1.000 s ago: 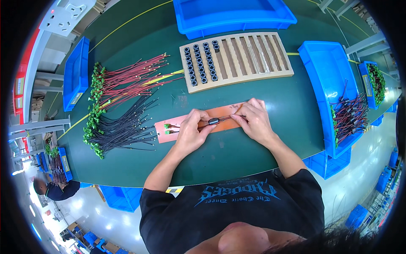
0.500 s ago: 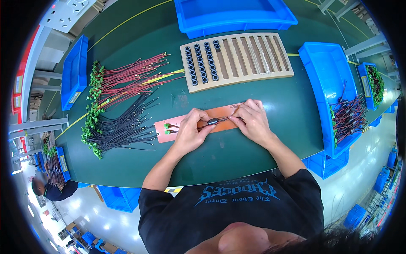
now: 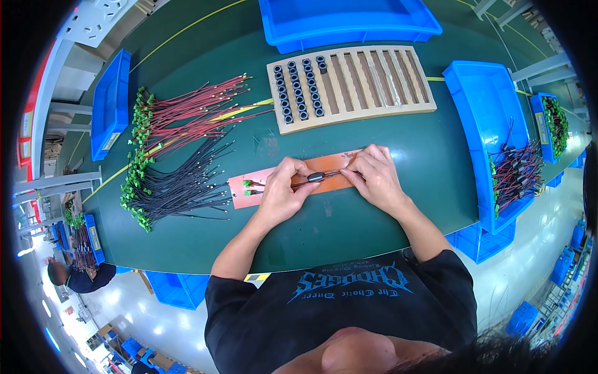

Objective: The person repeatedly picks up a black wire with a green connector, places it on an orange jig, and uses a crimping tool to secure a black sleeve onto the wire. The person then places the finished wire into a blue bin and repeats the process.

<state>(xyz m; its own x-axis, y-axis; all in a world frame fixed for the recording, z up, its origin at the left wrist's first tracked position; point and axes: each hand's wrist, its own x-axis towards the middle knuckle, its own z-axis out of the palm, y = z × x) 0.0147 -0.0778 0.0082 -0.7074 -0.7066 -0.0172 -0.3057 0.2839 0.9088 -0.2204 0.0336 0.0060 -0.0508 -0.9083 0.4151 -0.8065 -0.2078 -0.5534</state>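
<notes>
Over an orange board [image 3: 244, 201] on the green table, I hold a wire lead between both hands. A small black ferrite core [image 3: 316, 177] sits on its wires, in the gap between my hands. My left hand [image 3: 283, 190] pinches the wires left of the core; green connectors [image 3: 252, 184] at their end poke out past it onto the board. On the other side, the fingertips of my right hand [image 3: 377, 177] grip the wires near their free end. Exactly how the wires lie under the fingers is hidden.
Bundles of red wires [image 3: 193, 112] and black wires [image 3: 180, 187] with green connectors lie at left. A wooden rack [image 3: 355, 115] holds several black cores behind the board. Blue bins stand at back [image 3: 349, 37], left [image 3: 103, 118] and right [image 3: 464, 106], the right one holding finished-looking leads.
Both hands keep their grip on the wires and have barely moved. The whole view has shifted very slightly.
</notes>
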